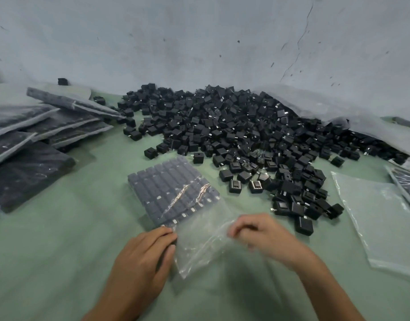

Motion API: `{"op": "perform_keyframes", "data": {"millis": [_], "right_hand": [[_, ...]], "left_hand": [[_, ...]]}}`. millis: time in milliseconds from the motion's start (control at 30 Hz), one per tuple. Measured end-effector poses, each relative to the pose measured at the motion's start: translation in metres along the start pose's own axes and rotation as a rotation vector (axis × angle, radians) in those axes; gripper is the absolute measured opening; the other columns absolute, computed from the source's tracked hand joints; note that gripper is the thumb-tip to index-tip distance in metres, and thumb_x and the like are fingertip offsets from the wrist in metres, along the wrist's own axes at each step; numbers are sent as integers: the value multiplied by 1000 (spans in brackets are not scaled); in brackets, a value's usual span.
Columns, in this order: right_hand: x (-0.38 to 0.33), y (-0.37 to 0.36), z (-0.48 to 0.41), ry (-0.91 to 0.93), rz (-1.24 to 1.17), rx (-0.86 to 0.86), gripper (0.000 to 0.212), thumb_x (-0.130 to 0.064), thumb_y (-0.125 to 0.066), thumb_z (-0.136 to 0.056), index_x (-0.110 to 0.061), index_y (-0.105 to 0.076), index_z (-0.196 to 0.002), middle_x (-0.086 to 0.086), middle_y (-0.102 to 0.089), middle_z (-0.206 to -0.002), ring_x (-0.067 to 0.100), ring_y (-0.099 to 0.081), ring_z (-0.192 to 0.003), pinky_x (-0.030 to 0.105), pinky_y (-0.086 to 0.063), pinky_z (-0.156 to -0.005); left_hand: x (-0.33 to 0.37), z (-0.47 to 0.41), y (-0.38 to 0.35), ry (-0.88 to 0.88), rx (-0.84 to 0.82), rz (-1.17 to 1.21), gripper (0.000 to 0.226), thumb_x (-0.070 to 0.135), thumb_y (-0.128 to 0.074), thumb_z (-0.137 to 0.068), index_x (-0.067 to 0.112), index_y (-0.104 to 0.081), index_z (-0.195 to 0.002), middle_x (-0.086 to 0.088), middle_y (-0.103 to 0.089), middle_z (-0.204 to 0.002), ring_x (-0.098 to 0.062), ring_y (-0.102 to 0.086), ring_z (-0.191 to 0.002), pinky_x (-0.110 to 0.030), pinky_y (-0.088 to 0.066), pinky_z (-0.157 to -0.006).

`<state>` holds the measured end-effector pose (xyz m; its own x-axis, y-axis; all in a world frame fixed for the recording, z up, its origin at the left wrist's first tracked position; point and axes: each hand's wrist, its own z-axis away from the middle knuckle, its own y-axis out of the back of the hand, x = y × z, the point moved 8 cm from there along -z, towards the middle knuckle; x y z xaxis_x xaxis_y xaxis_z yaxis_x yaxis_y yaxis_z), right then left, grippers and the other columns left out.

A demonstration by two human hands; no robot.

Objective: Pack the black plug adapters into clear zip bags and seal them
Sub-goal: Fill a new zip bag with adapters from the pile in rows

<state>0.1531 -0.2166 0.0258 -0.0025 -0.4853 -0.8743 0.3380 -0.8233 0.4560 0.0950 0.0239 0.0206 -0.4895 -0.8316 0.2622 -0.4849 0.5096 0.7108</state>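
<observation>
Fingers [168,232] of left hand [143,253] and right hand [264,232] pinch the mouth of the filled clear plastic zip bag [199,244] — unsealed; packed bags [37,126] left of it, countless loose black plug adapters [234,126] beyond.

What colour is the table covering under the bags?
Plain pale green; the table covering shows best in the head view.

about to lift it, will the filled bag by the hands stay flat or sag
Probably heavy: the filled bag holds tight rows of adapters. Likely sags: only thin film wraps them. Its empty end looks floppy.
</observation>
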Motion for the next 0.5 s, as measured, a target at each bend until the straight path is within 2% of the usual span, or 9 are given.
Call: {"op": "perform_keyframes", "data": {"millis": [167, 233, 300, 367, 433, 500], "right_hand": [[-6, 68, -39, 6, 230, 407, 25, -17, -58, -89, -35, -72, -78, -16, -69, -78, -1, -57, -64, 26, -48, -64], [-6, 74, -59, 4, 354, 502, 21, -20, -56, -93, -35, -70, -90, -14, -67, -91, 3, -60, -76, 29, -48, -73], [2, 70, -81, -48, 490, 458, 24, -26, -55, -97, -30, -67, -117, -4, -62, -107, 14, -59, -96, 34, -47, -89], [14, 63, -95, -121, 566, 375, 36, -33, -57, -98, -27, -59, -133, 3, -58, -116, 21, -56, -109, 39, -45, -100], [23, 57, -99, -144, 596, 339, 39, -35, -62, -96, -27, -57, -134, 4, -56, -122, 24, -57, -111, 40, -45, -100], [28, 56, -96, -127, 569, 343, 31, -35, -65, -94, -30, -55, -123, -1, -57, -116, 22, -58, -105, 37, -47, -91]], "left_hand": [[0, 1, 0, 28, -26, 0, 31, 35, -52, -95, 20, -77, -107, 6, -71, -117, -15, -68, -100, -28, -47, -86], [-1, 1, 0, 43, -30, 2, 31, 37, -53, -95, 21, -77, -106, 7, -71, -117, -15, -69, -99, -29, -48, -85], [-2, 0, 1, 70, -29, 10, 32, 41, -53, -95, 23, -78, -105, 8, -72, -116, -15, -70, -98, -29, -48, -85], [-2, 1, 3, 102, -20, 21, 35, 46, -52, -95, 24, -78, -104, 9, -72, -115, -14, -70, -97, -28, -48, -84], [-1, 0, 4, 131, -24, 22, 43, 54, -48, -97, 25, -78, -104, 10, -72, -115, -14, -70, -95, -26, -48, -85], [3, 0, 5, 147, -50, 1, 52, 63, -46, -94, 24, -78, -106, 10, -71, -117, -15, -70, -94, -25, -46, -85]]}}
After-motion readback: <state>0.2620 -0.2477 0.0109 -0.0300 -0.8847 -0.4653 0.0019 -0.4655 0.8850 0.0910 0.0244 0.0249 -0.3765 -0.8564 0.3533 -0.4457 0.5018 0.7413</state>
